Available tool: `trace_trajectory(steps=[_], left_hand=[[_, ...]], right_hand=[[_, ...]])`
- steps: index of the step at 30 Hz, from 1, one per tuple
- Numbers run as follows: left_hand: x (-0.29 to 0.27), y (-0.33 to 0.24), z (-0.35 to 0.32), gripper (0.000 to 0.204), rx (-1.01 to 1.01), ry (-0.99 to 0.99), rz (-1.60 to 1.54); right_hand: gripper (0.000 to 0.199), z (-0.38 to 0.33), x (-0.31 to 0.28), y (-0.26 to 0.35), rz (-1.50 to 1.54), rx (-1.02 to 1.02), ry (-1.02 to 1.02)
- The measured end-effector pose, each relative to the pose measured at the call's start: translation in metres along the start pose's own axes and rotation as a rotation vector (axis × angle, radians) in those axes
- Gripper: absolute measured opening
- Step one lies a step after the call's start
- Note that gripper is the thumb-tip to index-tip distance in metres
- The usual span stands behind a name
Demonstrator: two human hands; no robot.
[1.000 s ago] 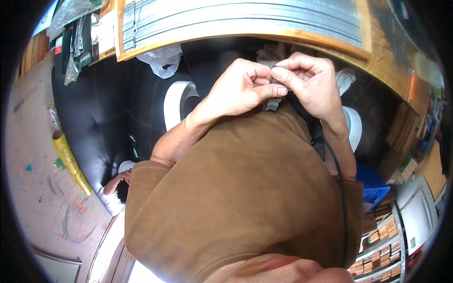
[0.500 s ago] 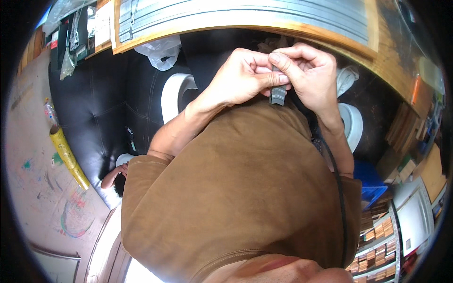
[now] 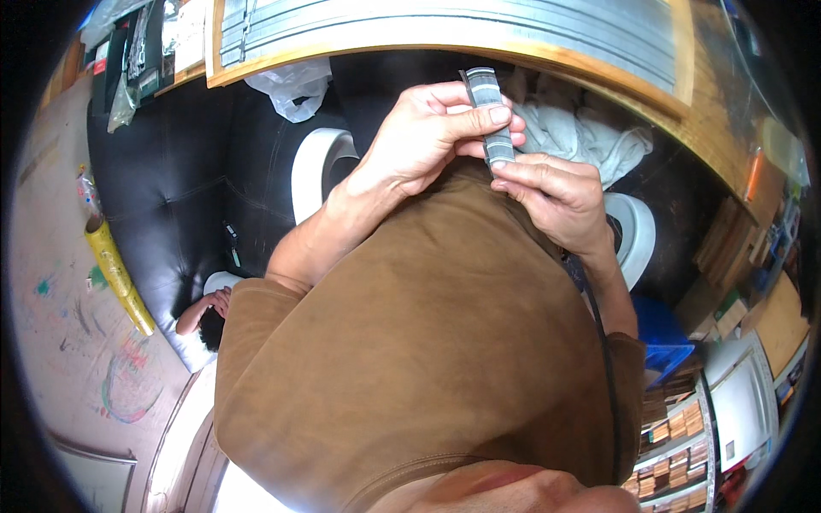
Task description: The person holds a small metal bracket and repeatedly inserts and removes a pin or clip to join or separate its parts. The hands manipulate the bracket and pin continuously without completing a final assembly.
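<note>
A short grey strip with lighter bands across it (image 3: pixel 498 147) is held upright-slanting in front of my chest, just short of the wood-framed tray. My left hand (image 3: pixel 419 137) grips it from the left, thumb pressed over its middle and fingers behind. At its lower end, the thumb and forefinger of my right hand (image 3: pixel 560 195) pinch it. The strip's upper end stands free above my left thumb. Its exact kind cannot be made out.
Ahead is a wood-framed tray (image 3: pixel 564 53) lined with long grey strips. Beneath it lie a pale cloth (image 3: pixel 590 128) and a white plastic bag (image 3: pixel 295 92). White curved armrests (image 3: pixel 310 171) flank me. Another person (image 3: pixel 209 316) is at far left, and a blue bin (image 3: pixel 665 342) at right.
The strip, mostly covered before, now shows along most of its length. My right hand has moved down to its lower end, uncovering the pale cloth. My left hand keeps its hold.
</note>
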State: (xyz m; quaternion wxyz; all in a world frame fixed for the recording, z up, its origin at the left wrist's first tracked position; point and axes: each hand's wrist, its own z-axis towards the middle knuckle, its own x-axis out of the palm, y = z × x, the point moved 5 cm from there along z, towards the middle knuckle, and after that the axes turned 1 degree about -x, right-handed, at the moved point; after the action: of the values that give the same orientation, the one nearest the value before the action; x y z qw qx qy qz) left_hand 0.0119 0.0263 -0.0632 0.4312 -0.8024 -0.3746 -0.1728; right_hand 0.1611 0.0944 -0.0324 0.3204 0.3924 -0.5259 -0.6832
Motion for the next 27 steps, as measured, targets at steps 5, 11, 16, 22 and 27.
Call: trace_trajectory(steps=[5, 11, 16, 22, 27], left_hand=[[0.006, 0.004, -0.007, 0.022, 0.074, -0.101, -0.070], [0.009, 0.005, -0.008, 0.024, 0.116, -0.122, 0.035], [0.007, 0.003, -0.004, 0.025, 0.062, -0.078, 0.120], [0.013, -0.006, -0.003, 0.028, 0.044, -0.023, 0.149], [0.024, -0.008, -0.005, 0.030, -0.001, 0.005, 0.198]], right_hand=[[0.021, 0.000, 0.000, 0.000, -0.046, -0.078, -0.048], [0.016, -0.002, -0.002, -0.003, -0.027, 0.012, -0.052], [0.013, -0.009, -0.004, -0.006, -0.019, 0.083, -0.081], [0.020, -0.013, -0.001, -0.007, 0.006, -0.031, -0.032], [0.022, -0.021, 0.007, -0.010, 0.109, -0.056, -0.107]])
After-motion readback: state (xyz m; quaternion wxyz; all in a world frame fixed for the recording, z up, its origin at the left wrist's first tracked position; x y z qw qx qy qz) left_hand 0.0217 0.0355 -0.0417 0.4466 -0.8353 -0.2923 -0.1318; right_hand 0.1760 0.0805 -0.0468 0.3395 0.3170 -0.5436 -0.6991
